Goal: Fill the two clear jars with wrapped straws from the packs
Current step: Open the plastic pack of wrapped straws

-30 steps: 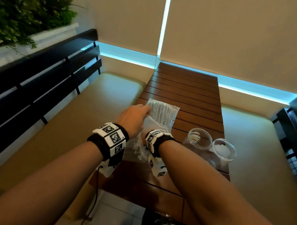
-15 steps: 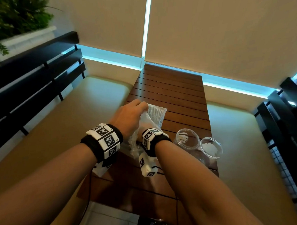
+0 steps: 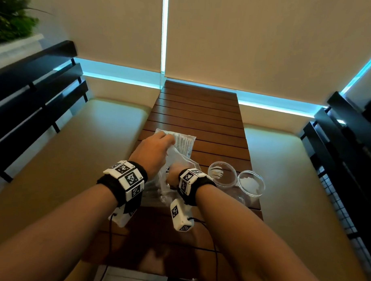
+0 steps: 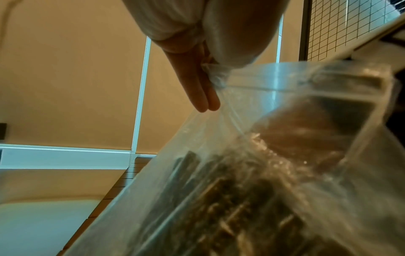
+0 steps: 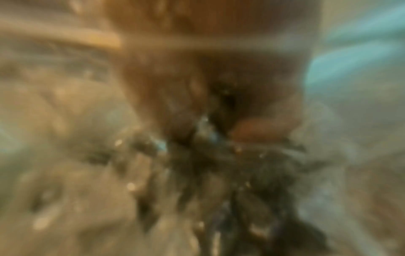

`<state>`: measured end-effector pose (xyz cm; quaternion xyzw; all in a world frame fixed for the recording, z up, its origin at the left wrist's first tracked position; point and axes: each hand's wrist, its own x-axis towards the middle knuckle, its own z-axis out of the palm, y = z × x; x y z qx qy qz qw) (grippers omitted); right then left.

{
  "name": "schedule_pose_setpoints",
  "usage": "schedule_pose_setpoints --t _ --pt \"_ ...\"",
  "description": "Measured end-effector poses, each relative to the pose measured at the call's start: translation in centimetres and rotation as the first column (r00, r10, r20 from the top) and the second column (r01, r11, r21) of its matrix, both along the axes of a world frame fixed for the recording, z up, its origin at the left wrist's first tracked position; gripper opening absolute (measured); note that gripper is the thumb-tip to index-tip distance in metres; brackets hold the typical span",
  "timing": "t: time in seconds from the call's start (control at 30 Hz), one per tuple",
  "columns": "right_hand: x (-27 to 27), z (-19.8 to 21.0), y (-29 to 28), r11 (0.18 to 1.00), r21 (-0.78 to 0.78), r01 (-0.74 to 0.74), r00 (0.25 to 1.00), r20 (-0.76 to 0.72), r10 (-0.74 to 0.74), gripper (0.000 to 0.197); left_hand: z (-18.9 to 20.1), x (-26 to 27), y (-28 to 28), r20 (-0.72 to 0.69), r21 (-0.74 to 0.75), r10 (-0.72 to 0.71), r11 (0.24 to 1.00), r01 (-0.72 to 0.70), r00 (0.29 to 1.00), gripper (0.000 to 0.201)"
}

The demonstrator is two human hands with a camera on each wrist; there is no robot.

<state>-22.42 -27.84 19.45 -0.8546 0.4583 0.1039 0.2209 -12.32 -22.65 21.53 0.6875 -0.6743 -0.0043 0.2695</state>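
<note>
A: Two clear jars [image 3: 222, 173] stand side by side at the right edge of the slatted table [image 3: 198, 111], mouths up, no straws in them that I can make out. Where's the pack?

B: The near pack [image 3: 180, 159], a thin clear zip bag, is lifted just left of the jars. The left hand [image 3: 152, 150] pinches its top edge; the wrist view shows the film bunched between thumb and fingers [image 4: 202, 97]. A second pack [image 3: 185, 143] lies flat on the table behind it.

A: And the right hand [image 3: 172, 174]?

B: It's down inside the bag's mouth. Its own camera is a blur, so I cannot tell whether it has closed on any straws [image 4: 223, 204].

A: How will they handle?

B: Light, I'd judge, and slick in their wrappers, while the bag is limp and gives no support. Best to take a bundle around its middle, so none fan out or slide away, and keep the bag's lip held taut.
</note>
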Motion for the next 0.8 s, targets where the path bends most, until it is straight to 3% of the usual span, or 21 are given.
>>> schedule_pose_setpoints --t 0.1,0.27,0.33,0.43,0.5,0.57,0.63,0.7,0.8 --pt "0.3 -0.2 -0.2 0.988 0.156 0.021 0.999 -0.038 -0.015 0.021 -0.2 0.2 0.1 0.019 -0.014 -0.007 1.000 0.008 1.000 0.030" --pt "1.1 0.6 -0.7 0.975 0.216 -0.043 0.999 0.020 0.039 0.010 -0.3 0.6 0.4 0.051 -0.041 -0.035 0.998 0.037 0.998 0.029" --pt "1.2 0.8 -0.5 0.985 0.163 -0.058 0.998 0.026 0.054 0.027 -0.2 0.7 0.4 0.072 -0.036 -0.053 0.998 0.056 0.996 0.029" --pt "2.2 0.2 0.1 0.993 0.042 -0.110 0.993 -0.026 0.111 0.006 -0.1 0.8 0.6 0.095 -0.045 -0.067 0.996 0.071 0.993 0.034" --pt "2.6 -0.2 0.4 0.978 0.097 -0.184 0.970 -0.143 0.197 0.026 -0.1 1.0 0.7 0.104 -0.052 -0.057 0.997 0.063 0.993 0.036" --pt "2.4 -0.4 0.4 0.979 0.130 -0.158 0.979 -0.109 0.173 0.015 -0.1 1.3 0.9 0.104 -0.051 -0.044 0.997 0.049 0.994 0.034" --pt "2.2 -0.9 0.2 0.989 0.032 -0.144 0.986 -0.075 0.146 0.023 0.1 1.4 1.3 0.092 -0.052 -0.038 0.998 0.043 0.995 0.030" --pt "2.2 -1.2 0.2 0.991 -0.026 -0.127 0.989 -0.074 0.125 0.007 0.3 1.4 1.5 0.089 -0.055 -0.032 0.998 0.037 0.995 0.026" --pt "1.5 -0.9 -0.2 0.987 -0.050 -0.150 0.985 -0.093 0.145 0.022 0.4 1.5 1.4 0.091 -0.054 -0.010 0.998 0.015 0.996 0.028"
